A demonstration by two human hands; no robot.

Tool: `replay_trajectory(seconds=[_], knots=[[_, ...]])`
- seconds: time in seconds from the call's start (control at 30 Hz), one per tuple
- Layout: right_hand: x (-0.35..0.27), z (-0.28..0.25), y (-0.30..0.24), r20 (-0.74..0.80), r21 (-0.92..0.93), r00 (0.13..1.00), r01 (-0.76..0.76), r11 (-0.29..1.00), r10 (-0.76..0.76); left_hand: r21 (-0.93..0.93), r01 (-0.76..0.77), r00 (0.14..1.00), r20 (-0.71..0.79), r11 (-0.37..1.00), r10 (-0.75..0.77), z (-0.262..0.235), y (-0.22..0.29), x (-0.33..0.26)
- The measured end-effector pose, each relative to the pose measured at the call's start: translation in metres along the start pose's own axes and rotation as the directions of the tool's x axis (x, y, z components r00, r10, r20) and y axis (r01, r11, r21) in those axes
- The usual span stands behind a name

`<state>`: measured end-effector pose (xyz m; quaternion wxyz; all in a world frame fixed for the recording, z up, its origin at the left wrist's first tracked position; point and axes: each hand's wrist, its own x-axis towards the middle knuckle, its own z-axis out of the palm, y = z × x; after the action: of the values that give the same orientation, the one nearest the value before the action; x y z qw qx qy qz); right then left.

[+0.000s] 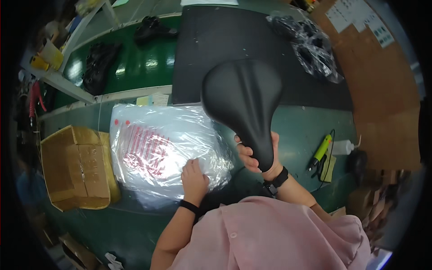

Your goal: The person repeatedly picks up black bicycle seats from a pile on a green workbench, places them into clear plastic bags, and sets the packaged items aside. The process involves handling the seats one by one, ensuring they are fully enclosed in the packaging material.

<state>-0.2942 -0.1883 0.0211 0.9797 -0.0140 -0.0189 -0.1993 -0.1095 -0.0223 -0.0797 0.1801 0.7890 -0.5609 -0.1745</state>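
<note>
A black bicycle saddle (pixel 245 96) is held up by its narrow nose in my right hand (pixel 249 155), with the wide end pointing away from me. The thumb and fingers wrap the nose from below and the sides. My left hand (pixel 194 180) rests on the near right part of a stack of clear plastic bags (pixel 153 144) with red print. Its fingers bend down onto the plastic; whether they pinch a bag's edge is hard to make out. The saddle's underside is hidden.
A cardboard box (pixel 81 173) stands left of the bags. A black mat (pixel 198 45) lies at the back, with plastic-wrapped black parts (pixel 310 45) on it. A green electric screwdriver (pixel 320 150) and a white bottle (pixel 344 147) lie right. Black saddles (pixel 101 63) sit on the green conveyor.
</note>
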Motion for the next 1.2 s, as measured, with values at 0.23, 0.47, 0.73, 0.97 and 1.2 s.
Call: replay_trajectory(seconds=[0.23, 0.47, 0.73, 0.97, 1.2], knots=[[-0.079, 0.004, 0.001, -0.214, -0.976, 0.758, -0.198, 0.095, -0.616, -0.316, 0.080, 0.995, -0.039, 0.945, -0.097, 0.000, -0.029, -0.001], [-0.088, -0.035, 0.031, -0.203, -0.601, 0.656, -0.669, -0.436, -0.727, -0.850, 0.327, 0.884, 0.121, 0.412, -0.451, -0.001, -0.054, -0.004], [-0.081, -0.078, 0.036, -0.733, -0.593, 0.661, -0.508, 0.624, -0.158, -0.908, 0.367, 0.854, 0.244, 0.200, -0.460, -0.021, -0.054, -0.002], [-0.032, -0.023, 0.074, -0.548, -0.690, 0.810, -0.295, 0.661, -0.210, -0.844, 0.300, 0.936, 0.169, 0.445, -0.309, -0.028, -0.059, 0.006], [0.049, -0.045, 0.111, -0.430, -0.616, 0.901, -0.249, 0.747, -0.054, -0.930, 0.258, 0.946, 0.187, 0.263, -0.265, -0.040, -0.036, 0.014]])
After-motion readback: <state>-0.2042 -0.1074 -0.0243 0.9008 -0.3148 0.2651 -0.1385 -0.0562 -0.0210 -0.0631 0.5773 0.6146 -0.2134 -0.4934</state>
